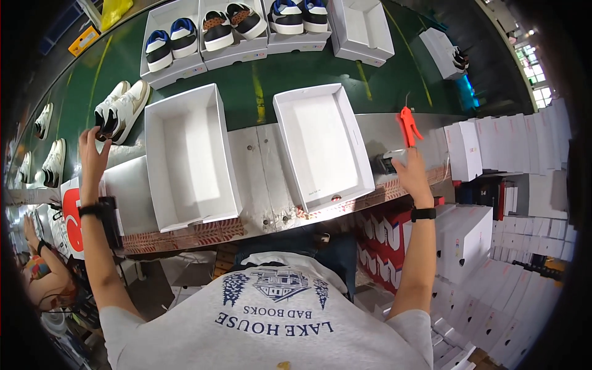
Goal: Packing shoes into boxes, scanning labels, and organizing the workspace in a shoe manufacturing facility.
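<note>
My left hand (94,157) reaches to the heels of a pair of white sneakers (126,111) with beige and dark trim. Its thumb stands apart from the fingers, and the fingertips are at the nearer heel; firm contact is hard to make out. On the right, my right hand (413,172) closes over the end of a small grey and black handheld device (387,161) lying at the table edge. Just beyond those fingers is a red air blow gun (408,125). Two white open box parts, a left one (233,166) and a right one (365,154), lie between my hands.
Across the green belt (240,102) stand open boxes with sneakers (231,24) and one without shoes (364,34). More sneakers (54,161) sit at far left, near a co-worker's arm (52,271). White boxes (505,145) are stacked at right.
</note>
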A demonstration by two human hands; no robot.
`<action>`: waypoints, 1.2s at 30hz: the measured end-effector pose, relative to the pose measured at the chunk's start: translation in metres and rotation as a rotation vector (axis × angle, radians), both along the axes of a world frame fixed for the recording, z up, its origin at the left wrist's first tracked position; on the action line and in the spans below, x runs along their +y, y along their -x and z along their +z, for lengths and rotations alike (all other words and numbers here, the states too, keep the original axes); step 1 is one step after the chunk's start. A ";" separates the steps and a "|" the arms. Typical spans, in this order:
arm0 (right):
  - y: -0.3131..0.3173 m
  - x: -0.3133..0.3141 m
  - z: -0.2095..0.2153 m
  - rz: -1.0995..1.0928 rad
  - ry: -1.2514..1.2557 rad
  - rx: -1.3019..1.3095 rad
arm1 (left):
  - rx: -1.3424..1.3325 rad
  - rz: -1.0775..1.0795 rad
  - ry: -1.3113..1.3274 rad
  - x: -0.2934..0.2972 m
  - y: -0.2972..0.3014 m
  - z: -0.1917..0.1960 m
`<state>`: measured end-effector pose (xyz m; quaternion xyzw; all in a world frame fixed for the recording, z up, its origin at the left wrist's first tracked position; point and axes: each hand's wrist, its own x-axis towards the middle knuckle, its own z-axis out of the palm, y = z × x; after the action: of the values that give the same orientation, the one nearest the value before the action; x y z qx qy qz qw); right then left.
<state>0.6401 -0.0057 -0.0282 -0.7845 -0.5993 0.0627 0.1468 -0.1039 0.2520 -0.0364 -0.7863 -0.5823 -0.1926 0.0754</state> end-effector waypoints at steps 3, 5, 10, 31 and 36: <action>-0.019 -0.017 -0.015 -0.076 -0.127 -0.002 | 0.182 0.050 0.106 0.053 0.012 -0.024; 0.028 -0.004 0.003 -0.092 -0.167 -0.141 | 0.186 0.093 0.315 0.063 0.048 -0.038; 0.083 -0.016 0.028 -0.048 -0.203 0.050 | 0.104 0.000 0.408 0.080 0.039 -0.064; 0.121 -0.018 -0.055 -0.048 0.099 0.268 | -0.307 -0.254 0.690 -0.188 -0.171 0.174; 0.124 -0.024 -0.054 -0.035 0.097 0.261 | -0.165 -0.179 0.683 -0.203 -0.188 0.168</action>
<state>0.5162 -0.0296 -0.0823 -0.7862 -0.5575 0.1908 0.1864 0.0837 0.0491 0.1311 -0.7956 -0.5462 -0.0555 -0.2562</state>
